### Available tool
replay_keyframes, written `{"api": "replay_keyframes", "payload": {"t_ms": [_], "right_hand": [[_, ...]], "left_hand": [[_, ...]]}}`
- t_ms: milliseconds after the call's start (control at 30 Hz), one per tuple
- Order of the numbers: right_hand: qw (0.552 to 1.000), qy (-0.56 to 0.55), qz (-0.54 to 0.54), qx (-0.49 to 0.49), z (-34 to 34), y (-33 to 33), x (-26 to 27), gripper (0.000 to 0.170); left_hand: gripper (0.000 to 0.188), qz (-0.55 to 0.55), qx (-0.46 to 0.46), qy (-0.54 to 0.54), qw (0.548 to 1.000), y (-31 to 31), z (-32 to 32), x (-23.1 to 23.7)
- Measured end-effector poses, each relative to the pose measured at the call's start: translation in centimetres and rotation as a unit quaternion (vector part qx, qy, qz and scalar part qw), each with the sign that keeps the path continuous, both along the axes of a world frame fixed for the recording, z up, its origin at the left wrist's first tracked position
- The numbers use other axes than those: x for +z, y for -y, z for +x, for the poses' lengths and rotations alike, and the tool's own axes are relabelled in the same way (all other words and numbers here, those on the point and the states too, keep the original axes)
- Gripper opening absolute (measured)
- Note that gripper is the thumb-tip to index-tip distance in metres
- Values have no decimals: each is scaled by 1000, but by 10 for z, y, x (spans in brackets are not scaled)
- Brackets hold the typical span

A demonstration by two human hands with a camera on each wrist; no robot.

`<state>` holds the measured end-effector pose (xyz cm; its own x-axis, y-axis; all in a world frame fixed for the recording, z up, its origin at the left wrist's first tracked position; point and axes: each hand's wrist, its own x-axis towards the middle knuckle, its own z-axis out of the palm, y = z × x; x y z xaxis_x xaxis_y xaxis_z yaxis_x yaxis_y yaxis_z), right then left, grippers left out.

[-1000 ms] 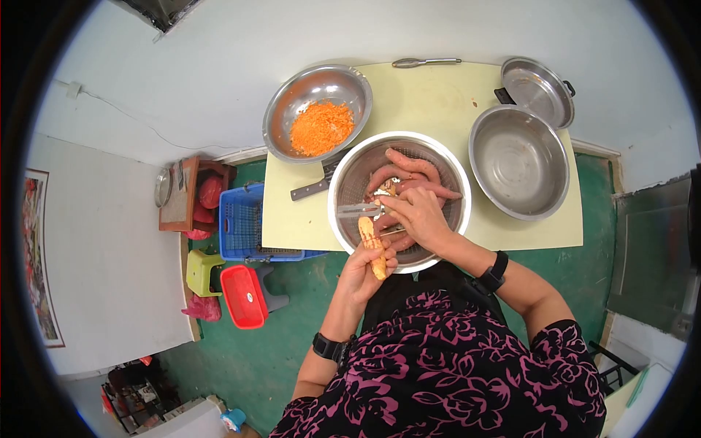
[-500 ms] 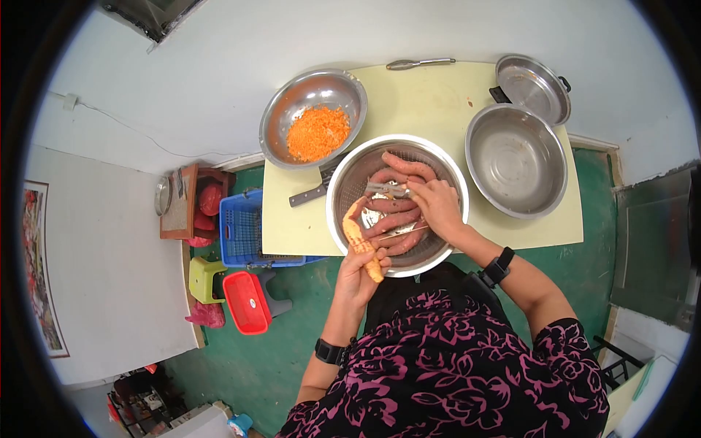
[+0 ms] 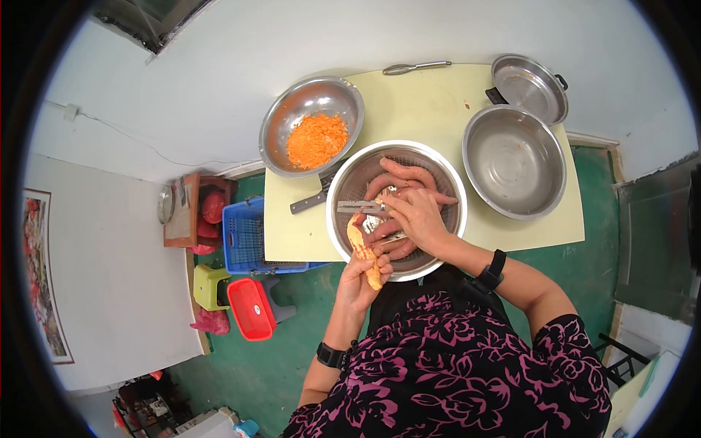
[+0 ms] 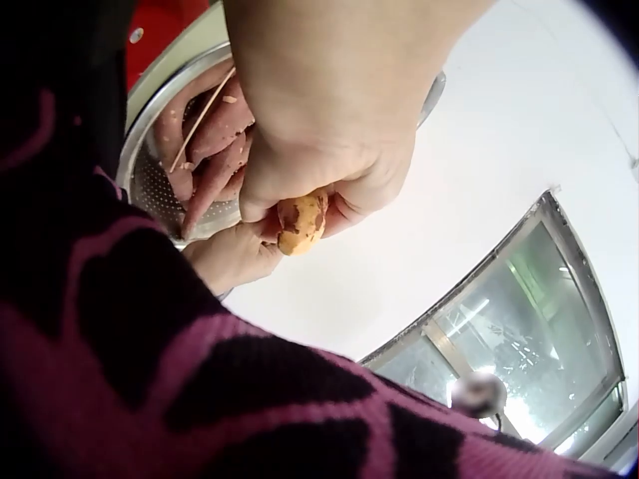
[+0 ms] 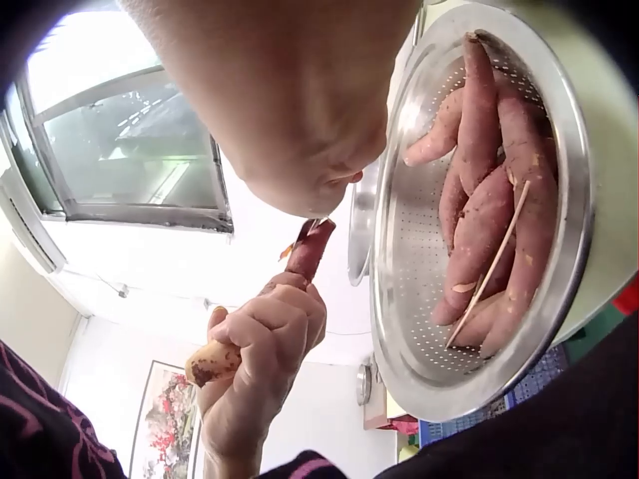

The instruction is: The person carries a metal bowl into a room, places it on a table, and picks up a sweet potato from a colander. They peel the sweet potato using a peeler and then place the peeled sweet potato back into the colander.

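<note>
In the head view the left hand (image 3: pixel 356 283) grips the lower part of a partly peeled sweet potato (image 3: pixel 357 235), orange flesh showing, over the near left rim of a perforated metal basin (image 3: pixel 461 219). The right hand (image 3: pixel 420 219) holds a metal peeler (image 3: pixel 358 206) across the sweet potato's upper end. Unpeeled red sweet potatoes (image 3: pixel 409 172) lie in the basin. The right wrist view shows red skin on the upper end (image 5: pixel 313 249), the left hand (image 5: pixel 265 344) curled round it, and a thin stick (image 5: pixel 489 267) on the pile. The left wrist view shows the peeled end (image 4: pixel 302 225).
A bowl of shredded orange food (image 3: pixel 318 141) stands at the back left, a knife (image 3: pixel 308 202) beside it. An empty metal basin (image 3: pixel 514 162) and a pan (image 3: pixel 527 87) are at the right. A whisk-like tool (image 3: pixel 416 67) lies at the back edge. Left of the table: blue basket (image 3: pixel 243 237), red basin (image 3: pixel 250 309).
The right hand with the peeler has shifted left and slightly down since half a second ago, from over the pile to the sweet potato's upper end. The left hand keeps its grip.
</note>
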<state>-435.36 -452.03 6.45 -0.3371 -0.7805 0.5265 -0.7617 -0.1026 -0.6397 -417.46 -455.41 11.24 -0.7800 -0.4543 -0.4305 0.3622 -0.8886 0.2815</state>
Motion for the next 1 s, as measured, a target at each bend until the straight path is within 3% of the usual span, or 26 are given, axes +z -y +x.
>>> {"api": "replay_keyframes", "payload": {"t_ms": [233, 567, 800, 1000], "right_hand": [[1000, 0, 8, 3, 7, 2, 11, 28], [998, -38, 5, 51, -13, -1, -16, 25], [976, 10, 213, -45, -46, -14, -10, 25], [999, 11, 34, -3, -13, -1, 1, 22]], "left_hand": [[42, -17, 12, 3, 1000, -1, 0, -4], [42, 136, 10, -26, 990, 1, 4, 1], [44, 144, 23, -56, 988, 7, 21, 20], [36, 158, 20, -55, 986, 7, 11, 9]]}}
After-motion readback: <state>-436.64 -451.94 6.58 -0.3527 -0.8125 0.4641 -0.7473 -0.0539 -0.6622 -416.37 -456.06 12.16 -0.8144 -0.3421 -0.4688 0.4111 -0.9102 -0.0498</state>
